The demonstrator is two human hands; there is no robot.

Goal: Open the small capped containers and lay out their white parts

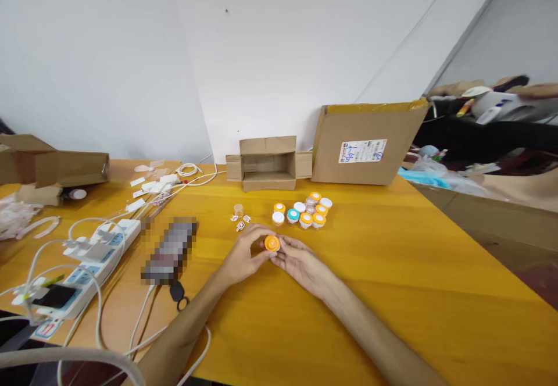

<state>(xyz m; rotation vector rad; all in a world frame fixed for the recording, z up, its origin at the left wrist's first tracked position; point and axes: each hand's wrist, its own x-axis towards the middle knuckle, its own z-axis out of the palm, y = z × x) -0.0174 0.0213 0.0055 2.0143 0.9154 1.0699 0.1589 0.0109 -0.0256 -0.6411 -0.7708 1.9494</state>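
Between the fingertips of both hands is a small round orange lid (272, 243). Whether a jar is attached beneath it I cannot tell. My left hand (243, 256) pinches it from the left with thumb and forefinger. From the right, the fingers of my right hand (304, 264) close on its edge. Just beyond the left hand, a small clear jar (238, 209) stands without a lid, beside several small white cut-out pieces (240, 225). Past the right hand is a cluster of small clear jars with orange, white and teal lids, among them a teal-lidded jar (293, 215).
An open cardboard box (268, 183) lies on its side at the back, beside a large carton (370, 142) leaning on the wall. On the left are a pixelated phone-like device (170, 252), a power strip (93, 270), white cables and paper scraps (159, 185).
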